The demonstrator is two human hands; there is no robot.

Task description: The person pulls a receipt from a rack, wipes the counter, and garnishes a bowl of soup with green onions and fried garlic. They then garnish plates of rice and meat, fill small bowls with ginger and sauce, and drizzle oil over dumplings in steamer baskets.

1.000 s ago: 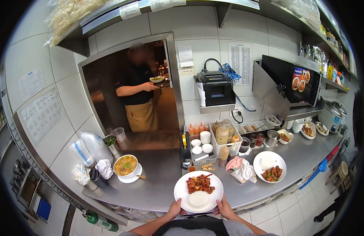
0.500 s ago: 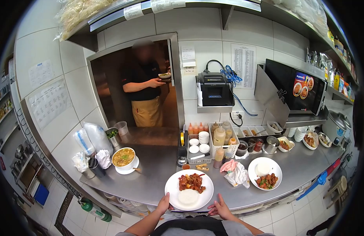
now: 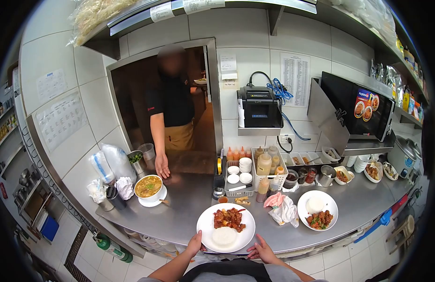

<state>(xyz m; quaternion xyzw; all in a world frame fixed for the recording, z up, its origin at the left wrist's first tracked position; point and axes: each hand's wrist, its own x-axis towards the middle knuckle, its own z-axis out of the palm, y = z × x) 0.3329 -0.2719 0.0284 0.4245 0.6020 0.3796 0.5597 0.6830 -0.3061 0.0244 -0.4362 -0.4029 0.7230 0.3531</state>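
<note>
Right hand, open, has released the white plate of rice and red-glazed chunks; left hand grips its rim.

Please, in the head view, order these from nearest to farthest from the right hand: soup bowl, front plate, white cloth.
1. Front plate, just left of the right hand
2. White cloth, ahead and rightward
3. Soup bowl, far left
</note>
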